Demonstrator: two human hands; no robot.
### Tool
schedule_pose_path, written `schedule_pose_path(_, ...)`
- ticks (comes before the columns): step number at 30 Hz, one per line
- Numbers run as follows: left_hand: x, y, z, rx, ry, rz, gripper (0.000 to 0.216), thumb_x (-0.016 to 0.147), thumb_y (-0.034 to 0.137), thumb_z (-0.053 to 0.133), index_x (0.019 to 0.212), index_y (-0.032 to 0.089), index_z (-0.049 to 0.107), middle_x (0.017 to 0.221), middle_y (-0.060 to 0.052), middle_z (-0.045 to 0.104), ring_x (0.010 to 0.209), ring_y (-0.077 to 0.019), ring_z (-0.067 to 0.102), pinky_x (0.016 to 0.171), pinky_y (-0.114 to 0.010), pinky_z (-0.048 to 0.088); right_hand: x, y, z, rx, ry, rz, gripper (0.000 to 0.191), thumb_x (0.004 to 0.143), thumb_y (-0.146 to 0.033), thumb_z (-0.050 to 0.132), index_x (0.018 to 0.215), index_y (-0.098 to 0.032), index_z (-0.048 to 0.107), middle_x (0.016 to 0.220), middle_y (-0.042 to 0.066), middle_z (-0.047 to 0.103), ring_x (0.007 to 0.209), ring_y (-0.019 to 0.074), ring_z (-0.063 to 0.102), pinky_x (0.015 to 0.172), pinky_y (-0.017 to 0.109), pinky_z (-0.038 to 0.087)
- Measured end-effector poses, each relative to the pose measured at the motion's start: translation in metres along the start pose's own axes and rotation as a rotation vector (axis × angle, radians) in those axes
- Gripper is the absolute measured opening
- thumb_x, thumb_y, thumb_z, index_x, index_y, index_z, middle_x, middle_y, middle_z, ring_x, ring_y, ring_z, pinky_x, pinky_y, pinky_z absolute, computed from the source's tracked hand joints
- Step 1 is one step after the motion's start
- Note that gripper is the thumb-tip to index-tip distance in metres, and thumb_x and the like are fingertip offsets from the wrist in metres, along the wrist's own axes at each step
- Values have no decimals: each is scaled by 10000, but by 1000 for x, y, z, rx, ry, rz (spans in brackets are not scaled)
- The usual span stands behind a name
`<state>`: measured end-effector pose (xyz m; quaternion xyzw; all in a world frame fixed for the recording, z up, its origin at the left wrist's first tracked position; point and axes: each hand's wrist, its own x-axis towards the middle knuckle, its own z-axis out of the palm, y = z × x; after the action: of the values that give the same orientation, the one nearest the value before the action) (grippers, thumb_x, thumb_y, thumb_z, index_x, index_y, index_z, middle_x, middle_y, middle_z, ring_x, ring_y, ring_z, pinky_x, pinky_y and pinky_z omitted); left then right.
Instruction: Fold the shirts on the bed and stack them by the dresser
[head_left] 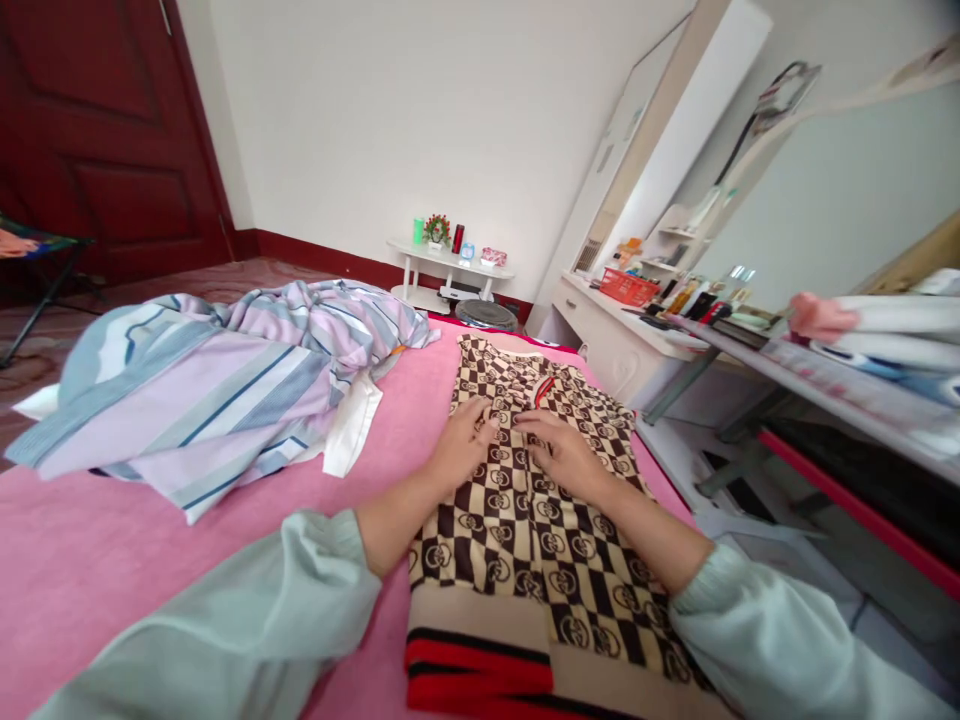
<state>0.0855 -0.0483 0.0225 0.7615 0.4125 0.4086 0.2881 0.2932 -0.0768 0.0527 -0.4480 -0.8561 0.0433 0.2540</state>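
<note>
My left hand [465, 440] and right hand [562, 455] rest on the upper half of a checked shirt [517, 540], each grip wide and loose, fingers parted and closed around nothing. The shirt lies flat on the pink blanket [67, 570], collar away from me and banded hem nearest, I judge so both sides sit in even reach. A heap of striped clothes [255, 360] lies to its left, leaving the shirt uncovered. On the dresser [574, 310] stands a red basket [630, 287]; I cannot make out its contents. A white pot [435, 244] on the low surface [442, 255] holds a red-dotted plant [437, 228].
</note>
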Motion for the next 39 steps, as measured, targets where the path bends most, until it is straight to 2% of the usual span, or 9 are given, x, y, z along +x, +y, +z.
schedule_pose_path(5,2,-11,-13,-226,23,-41,363,876,202,461,1209,113,575,1257,-97,590,1173,-185,525,1056,-342,366,-48,-56,-16,29,-114,-104,497,780,-12,479,1195,-260,592,1254,58,561,1161,184,509,1004,408,409)
schedule_pose_path(11,-52,16,-48,66,-197,83,248,805,171,549,1007,178,693,1205,-75,584,1121,-208,531,1027,-360,382,-76,-94,-25,-7,-230,-162,384,826,-113,545,1177,-260,591,1256,58,567,1144,197,504,1045,435,349)
schedule_pose_path(16,-102,59,-75,167,-405,100,198,815,297,582,945,220,710,1123,-52,603,1024,-198,554,924,-313,428,-81,-102,-25,29,-212,-173,210,850,-136,514,992,-240,628,1182,50,607,1091,185,539,1078,449,297)
schedule_pose_path(19,-118,82,-80,178,-501,118,271,776,403,639,987,241,691,1038,-40,626,959,-200,554,868,-302,435,-82,-103,-28,75,-144,-138,249,796,-72,497,941,-242,608,1144,44,629,1057,177,566,1093,466,267)
schedule_pose_path(24,-122,96,-72,237,-590,146,243,718,286,686,959,261,684,943,-12,643,905,-198,556,806,-285,432,-88,-103,-35,102,-141,-120,277,721,-39,492,877,-244,593,1048,23,661,982,162,600,1105,468,232)
schedule_pose_path(29,-109,97,-66,192,-682,205,107,792,261,605,843,253,698,784,19,655,743,-148,588,678,-232,427,-95,-104,-35,137,-193,-130,210,772,-105,520,905,-240,609,1018,28,663,953,164,599,1042,425,324)
schedule_pose_path(32,-86,97,-58,203,-645,246,164,842,279,542,843,254,704,791,20,673,725,-143,602,674,-232,436,-95,-92,-36,161,-145,-45,151,841,-161,505,910,-228,621,979,35,668,916,164,600,919,353,420)
schedule_pose_path(35,-55,88,-41,266,-502,276,275,867,320,512,1085,257,666,1108,-28,655,991,-189,600,869,-283,443,-90,-53,-41,78,9,175,174,889,-207,459,882,-222,632,948,33,665,892,168,603,837,316,456)
schedule_pose_path(39,-26,56,-6,407,-437,216,560,901,484,432,1407,244,404,1512,-99,299,1374,-271,287,1107,-435,245,-80,33,-52,-206,298,578,190,811,-237,533,973,-190,620,1049,71,639,988,214,587,898,351,445)
